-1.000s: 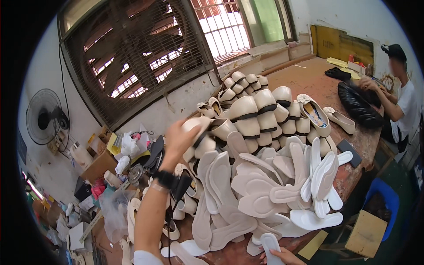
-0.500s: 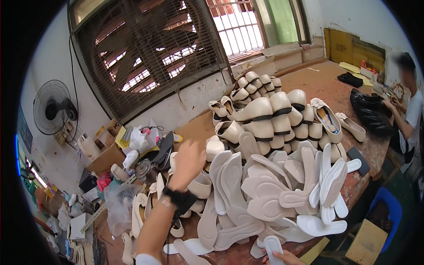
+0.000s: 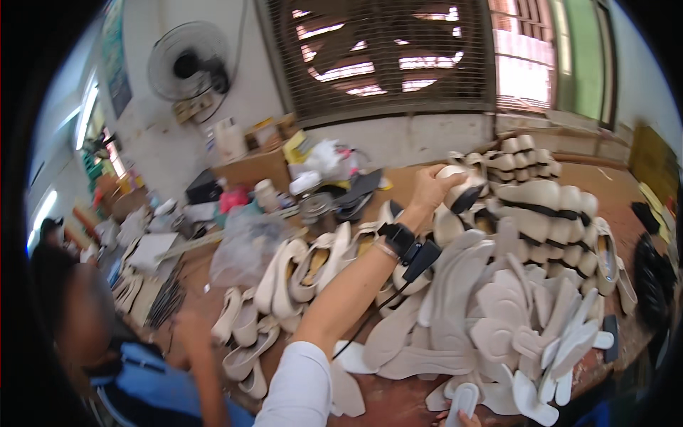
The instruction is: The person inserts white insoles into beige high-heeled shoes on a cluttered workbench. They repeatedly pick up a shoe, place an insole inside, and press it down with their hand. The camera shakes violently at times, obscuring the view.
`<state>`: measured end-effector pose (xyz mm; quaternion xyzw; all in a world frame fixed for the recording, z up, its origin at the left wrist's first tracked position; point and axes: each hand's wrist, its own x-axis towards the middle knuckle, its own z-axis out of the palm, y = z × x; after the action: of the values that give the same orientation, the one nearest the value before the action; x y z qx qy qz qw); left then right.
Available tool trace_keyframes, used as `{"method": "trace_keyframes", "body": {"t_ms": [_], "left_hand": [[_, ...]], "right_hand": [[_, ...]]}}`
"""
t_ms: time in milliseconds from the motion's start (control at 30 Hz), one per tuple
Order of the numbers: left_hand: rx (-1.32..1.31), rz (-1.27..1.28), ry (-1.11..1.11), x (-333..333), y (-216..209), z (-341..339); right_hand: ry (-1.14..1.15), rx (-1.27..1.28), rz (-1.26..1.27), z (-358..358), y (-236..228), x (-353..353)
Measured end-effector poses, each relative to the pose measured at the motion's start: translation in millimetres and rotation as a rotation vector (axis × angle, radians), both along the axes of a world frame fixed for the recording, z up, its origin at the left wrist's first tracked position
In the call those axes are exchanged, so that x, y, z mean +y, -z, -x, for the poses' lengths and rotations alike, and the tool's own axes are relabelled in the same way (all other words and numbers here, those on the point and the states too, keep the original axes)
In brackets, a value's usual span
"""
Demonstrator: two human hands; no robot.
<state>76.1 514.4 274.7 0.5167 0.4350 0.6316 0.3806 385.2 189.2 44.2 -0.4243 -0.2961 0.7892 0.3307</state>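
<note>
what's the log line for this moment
left hand: grasping shoe | right hand: holding insole | nearby: insole pile, shoe stack

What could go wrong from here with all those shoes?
The shoe in the left fingers could bump the stacked shoes beside it, perhaps toppling some. The loosely overlapping insoles might slide if the left forearm, passing close by, brushes them.

Overexposed daylight enters through the window (image 3: 525, 82), upper right; the vent fan (image 3: 384, 43), top centre, appears dark, backlit. A tube lamp (image 3: 87, 117) glows upper left. Blur softens the co-worker (image 3: 153, 381), lower left; fisheye corners black.
</note>
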Motion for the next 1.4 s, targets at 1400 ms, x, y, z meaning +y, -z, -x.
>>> {"method": "trace_keyframes", "body": {"t_ms": [1400], "left_hand": [[0.641,0.004,-0.238,-493.4,296.3,35.4]], "right_hand": [[-0.752,-0.578,-1.316,191.4,10.7,-41.6]]}}
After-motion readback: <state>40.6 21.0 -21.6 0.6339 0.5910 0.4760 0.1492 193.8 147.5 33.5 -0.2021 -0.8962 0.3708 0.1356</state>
